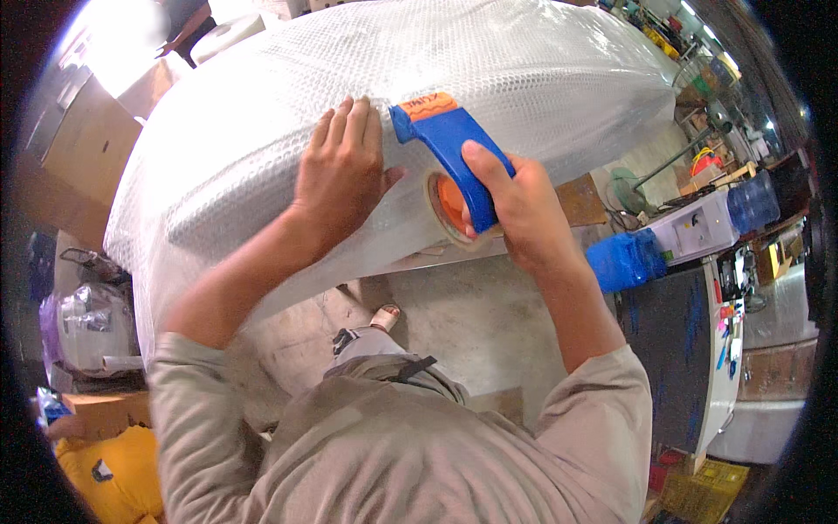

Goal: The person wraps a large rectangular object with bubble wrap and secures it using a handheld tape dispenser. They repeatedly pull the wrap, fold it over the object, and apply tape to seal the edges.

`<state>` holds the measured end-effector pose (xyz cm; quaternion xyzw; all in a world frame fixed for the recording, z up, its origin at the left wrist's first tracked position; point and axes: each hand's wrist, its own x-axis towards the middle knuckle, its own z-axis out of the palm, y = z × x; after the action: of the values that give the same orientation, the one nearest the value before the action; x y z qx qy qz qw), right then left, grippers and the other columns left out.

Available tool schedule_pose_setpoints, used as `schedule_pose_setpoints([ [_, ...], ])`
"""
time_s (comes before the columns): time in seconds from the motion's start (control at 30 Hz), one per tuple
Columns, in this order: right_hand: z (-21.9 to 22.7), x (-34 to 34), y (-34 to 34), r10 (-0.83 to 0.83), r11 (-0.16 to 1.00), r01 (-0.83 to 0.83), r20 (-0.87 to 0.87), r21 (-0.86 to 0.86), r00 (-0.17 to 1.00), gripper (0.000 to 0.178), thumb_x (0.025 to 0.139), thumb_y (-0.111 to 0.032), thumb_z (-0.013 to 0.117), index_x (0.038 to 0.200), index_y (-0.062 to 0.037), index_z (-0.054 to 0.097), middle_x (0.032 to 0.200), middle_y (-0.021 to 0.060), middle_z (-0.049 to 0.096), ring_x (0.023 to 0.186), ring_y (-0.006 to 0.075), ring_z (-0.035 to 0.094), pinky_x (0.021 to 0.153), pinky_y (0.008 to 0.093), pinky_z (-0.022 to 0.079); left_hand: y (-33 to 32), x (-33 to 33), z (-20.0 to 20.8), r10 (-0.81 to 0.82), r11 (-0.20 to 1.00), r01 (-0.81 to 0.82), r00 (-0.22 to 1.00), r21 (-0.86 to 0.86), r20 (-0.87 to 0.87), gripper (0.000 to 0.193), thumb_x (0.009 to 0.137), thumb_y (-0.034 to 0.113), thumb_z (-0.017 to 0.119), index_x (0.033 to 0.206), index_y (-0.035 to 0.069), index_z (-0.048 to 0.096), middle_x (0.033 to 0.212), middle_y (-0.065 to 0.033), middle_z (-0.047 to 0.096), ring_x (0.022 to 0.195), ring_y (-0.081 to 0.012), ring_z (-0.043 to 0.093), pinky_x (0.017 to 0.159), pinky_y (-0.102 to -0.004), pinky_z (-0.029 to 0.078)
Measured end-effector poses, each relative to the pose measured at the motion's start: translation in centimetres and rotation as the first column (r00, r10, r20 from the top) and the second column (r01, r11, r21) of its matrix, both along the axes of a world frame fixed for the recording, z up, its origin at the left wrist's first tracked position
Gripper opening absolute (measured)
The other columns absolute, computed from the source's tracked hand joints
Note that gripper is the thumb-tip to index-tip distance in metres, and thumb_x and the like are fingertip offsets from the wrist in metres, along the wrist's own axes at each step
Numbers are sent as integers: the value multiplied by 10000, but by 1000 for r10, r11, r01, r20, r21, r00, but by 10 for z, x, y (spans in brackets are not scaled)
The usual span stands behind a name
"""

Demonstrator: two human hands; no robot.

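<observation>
Left hand (342, 175): lying flat, fingers spread apart and pressing on the bubble-wrapped bundle (262, 113), gripping nothing; sitting just at 9 o'clock of the tape dispenser.

Right hand (515, 205): clamping around the handle of the tape dispenser (449, 144), index finger stretching along the top of the blue body toward 11 o'clock.

Tape dispenser: blue, with an orange plate at its front end, touching the wrap at about 12 o'clock of the frame centre; carrying a roll of clear tape (445, 210) with an orange core at its 6 o'clock end, just under the right palm.

Bubble-wrapped bundle: large, rounded, filling the upper half of the view from 9 o'clock to 2 o'clock; contents hidden under the wrap.

Floor (471, 314): bare concrete, showing at 6 o'clock of the bundle, with a sandalled foot (384, 316) standing on it.

Surroundings: cardboard boxes (78, 148) lying at 9 to 10 o'clock; blue water bottles (624, 260) resting at 3 o'clock beside a white dispenser unit (698, 229); a yellow garment (113, 472) showing at 7 o'clock.
</observation>
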<state>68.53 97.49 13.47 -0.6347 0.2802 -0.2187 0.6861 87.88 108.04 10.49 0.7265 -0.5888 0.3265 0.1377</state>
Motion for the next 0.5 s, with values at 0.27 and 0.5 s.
schedule_pose_setpoints([
  [0.27, -7, -15, 11, -17, 1000, 16, 42, 22, 999, 454, 977, -441, 647, 882, 2, 639, 636, 49, 610, 502, 121, 575, 479, 265, 462, -25, 17, -42, 60, 965, -52, 998, -256, 23, 341, 723, 189, 825, 1037, 138, 702, 1035, -5, 708, 971, -197, 669, 855, -374, 494],
  [0.5, -80, -60, 44, -125, 987, 132, 80, -86, 989, 466, 976, -452, 648, 827, -12, 668, 684, 42, 652, 574, 115, 605, 517, 290, 486, -31, 11, -31, -10, 930, -64, 980, -363, -200, 170, 739, 141, 773, 909, 139, 763, 861, -58, 747, 829, -230, 702, 768, -377, 538],
])
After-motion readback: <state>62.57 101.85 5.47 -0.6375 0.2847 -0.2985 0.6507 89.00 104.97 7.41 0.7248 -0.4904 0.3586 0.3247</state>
